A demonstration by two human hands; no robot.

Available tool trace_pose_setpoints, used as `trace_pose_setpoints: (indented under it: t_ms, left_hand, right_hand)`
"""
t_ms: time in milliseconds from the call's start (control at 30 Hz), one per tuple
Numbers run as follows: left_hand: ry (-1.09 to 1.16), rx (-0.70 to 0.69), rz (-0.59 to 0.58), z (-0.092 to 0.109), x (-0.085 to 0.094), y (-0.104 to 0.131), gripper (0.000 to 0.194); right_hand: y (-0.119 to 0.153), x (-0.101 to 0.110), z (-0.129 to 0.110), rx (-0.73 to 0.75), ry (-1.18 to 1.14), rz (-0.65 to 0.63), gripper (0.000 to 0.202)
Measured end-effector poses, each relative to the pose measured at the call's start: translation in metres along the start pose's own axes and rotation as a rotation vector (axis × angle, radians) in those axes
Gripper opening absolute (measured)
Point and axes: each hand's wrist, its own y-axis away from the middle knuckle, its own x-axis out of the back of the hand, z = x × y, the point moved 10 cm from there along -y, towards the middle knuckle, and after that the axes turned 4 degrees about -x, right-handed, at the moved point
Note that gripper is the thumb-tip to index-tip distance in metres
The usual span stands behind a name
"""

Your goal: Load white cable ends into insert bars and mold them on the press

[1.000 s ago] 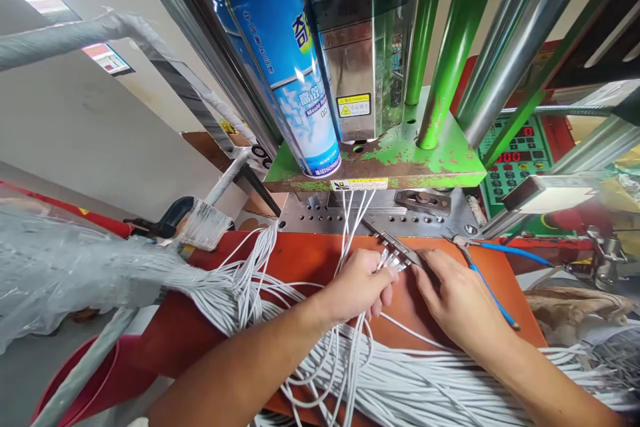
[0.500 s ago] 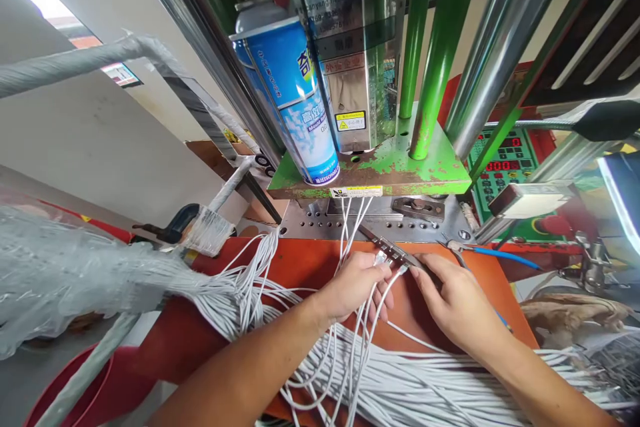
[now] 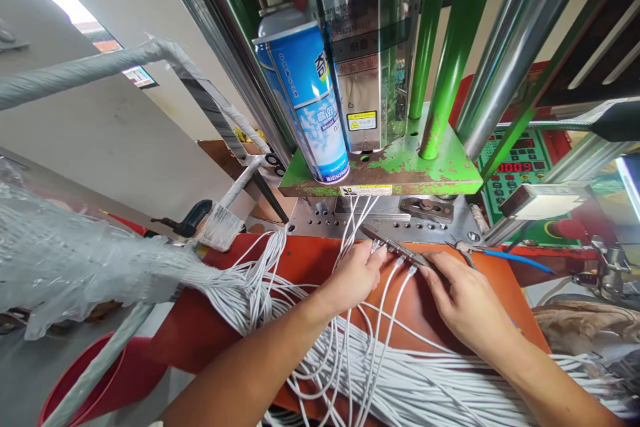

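White cables (image 3: 401, 293) hang from a metal strip (image 3: 404, 253) between the fingers (image 3: 447, 265). The right hand (image 3: 467, 292) clamps the strip; the left hand (image 3: 353, 275) pinches plugs (image 3: 376, 245).

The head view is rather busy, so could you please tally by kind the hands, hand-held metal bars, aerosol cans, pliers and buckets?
Hands: 2 (left hand, right hand)
Hand-held metal bar: 1
Blue-and-white aerosol can: 1
Blue-handled pliers: 1
Red bucket: 1
Total: 6
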Motion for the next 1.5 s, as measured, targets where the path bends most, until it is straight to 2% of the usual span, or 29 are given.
trace_pose_setpoints:
  t_ms: [67,200,367,467,533,633,667,833,1000,1100,1167,1233,1300,1367,1433,1500]
  left_hand:
    - [-0.025,-0.003,0.018,-0.002,0.003,-0.001,0.031]
    - [0.021,0.092,-0.047,-0.016,-0.006,-0.004,0.036]
    - [0.099,0.157,-0.063,-0.025,-0.012,-0.006,0.037]
    - [0.156,0.159,-0.172,-0.022,-0.020,-0.005,0.036]
    - [0.059,0.091,-0.142,-0.013,-0.012,-0.006,0.036]
    - [-0.195,-0.064,0.088,0.004,0.020,-0.007,0.035]
    - [-0.218,-0.072,0.120,0.004,0.025,-0.007,0.033]
    - [-0.044,0.059,-0.046,-0.019,0.009,-0.013,0.032]
    - [-0.067,0.044,-0.051,-0.021,0.010,-0.019,0.030]
    - [-0.137,0.000,-0.032,-0.010,0.016,-0.017,0.032]
    - [-0.317,-0.069,-0.015,0.005,0.018,-0.011,0.034]
    - [-0.581,-0.155,0.071,0.025,0.022,0.001,0.034]
    - [-0.795,-0.257,0.214,0.049,0.024,0.019,0.029]
    - [-0.898,-0.383,0.299,0.068,0.018,0.035,0.024]
    - [-0.934,-0.477,0.264,0.076,0.003,0.043,0.025]
    - [-0.950,-0.495,0.199,0.072,-0.009,0.041,0.026]
  right_hand:
    - [0.000,-0.001,0.001,-0.002,0.006,0.000,0.030]
    - [0.001,-0.003,-0.004,0.022,0.005,-0.022,0.030]
    - [0.003,-0.008,-0.014,0.112,-0.002,-0.100,0.028]
    - [0.002,-0.006,-0.012,0.115,-0.003,-0.076,0.027]
    - [0.001,-0.002,-0.006,0.076,0.001,-0.029,0.027]
    - [0.000,0.002,0.000,0.035,0.029,0.025,0.027]
    - [0.000,0.002,0.001,0.029,0.037,0.032,0.028]
    - [0.001,-0.001,-0.002,0.033,0.024,0.005,0.029]
    - [0.001,-0.005,-0.013,0.091,-0.028,-0.092,0.029]
    - [0.002,-0.007,-0.015,0.113,-0.098,-0.154,0.028]
    - [0.001,-0.006,-0.010,0.080,-0.113,-0.137,0.029]
    - [0.000,-0.005,-0.004,0.027,-0.091,-0.099,0.030]
    - [0.001,-0.007,-0.001,-0.002,-0.063,-0.086,0.031]
    - [0.001,-0.010,-0.002,-0.002,-0.048,-0.098,0.031]
    - [0.002,-0.012,-0.003,0.006,-0.029,-0.110,0.031]
    - [0.003,-0.013,-0.004,0.020,-0.009,-0.110,0.030]
